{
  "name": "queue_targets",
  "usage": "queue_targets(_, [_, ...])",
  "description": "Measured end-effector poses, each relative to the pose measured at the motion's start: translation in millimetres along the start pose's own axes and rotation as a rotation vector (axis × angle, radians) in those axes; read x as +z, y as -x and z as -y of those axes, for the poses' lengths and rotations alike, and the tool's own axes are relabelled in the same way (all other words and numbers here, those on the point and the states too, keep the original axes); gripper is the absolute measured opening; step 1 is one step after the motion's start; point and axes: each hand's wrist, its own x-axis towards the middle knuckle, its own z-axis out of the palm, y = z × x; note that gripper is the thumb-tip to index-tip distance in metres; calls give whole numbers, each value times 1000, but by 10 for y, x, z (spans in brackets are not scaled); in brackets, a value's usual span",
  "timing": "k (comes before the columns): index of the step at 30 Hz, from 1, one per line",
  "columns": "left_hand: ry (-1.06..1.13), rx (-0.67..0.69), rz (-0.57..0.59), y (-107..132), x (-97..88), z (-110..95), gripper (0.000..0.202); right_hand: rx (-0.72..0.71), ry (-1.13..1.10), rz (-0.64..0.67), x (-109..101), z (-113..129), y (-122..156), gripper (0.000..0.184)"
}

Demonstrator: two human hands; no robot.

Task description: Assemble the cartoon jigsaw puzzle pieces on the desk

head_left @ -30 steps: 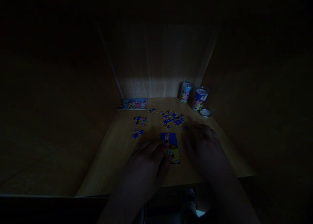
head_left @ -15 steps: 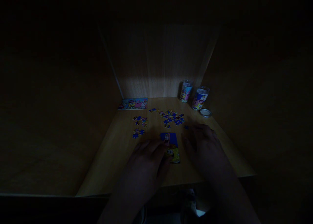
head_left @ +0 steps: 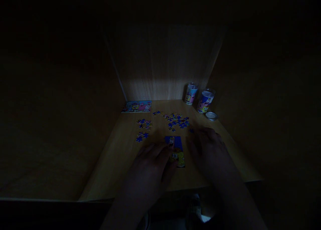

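The scene is very dark. A partly joined blue and yellow puzzle strip lies on the wooden desk. My left hand rests flat beside it, fingers stretched out and touching its left edge. My right hand lies just right of the strip, fingers curved down onto the desk; what is under them is hidden. Loose blue puzzle pieces lie scattered beyond the strip, with smaller clusters to the left.
A picture card lies at the back left against the wooden wall. Two printed cans stand at the back right, with a round lid beside them. Wooden side panels close in both sides.
Both hands have stayed almost still; the left fingers have crept slightly further over the strip's left edge.
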Motion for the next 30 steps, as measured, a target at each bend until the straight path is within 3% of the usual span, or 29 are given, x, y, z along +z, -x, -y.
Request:
queue_targets(24, [67, 12, 88, 14, -116, -29, 35, -18, 17, 47, 12, -30, -2, 44])
queue_targets(30, [93, 115, 39, 28, -141, -9, 38, -23, 31, 47, -3, -16, 2, 44])
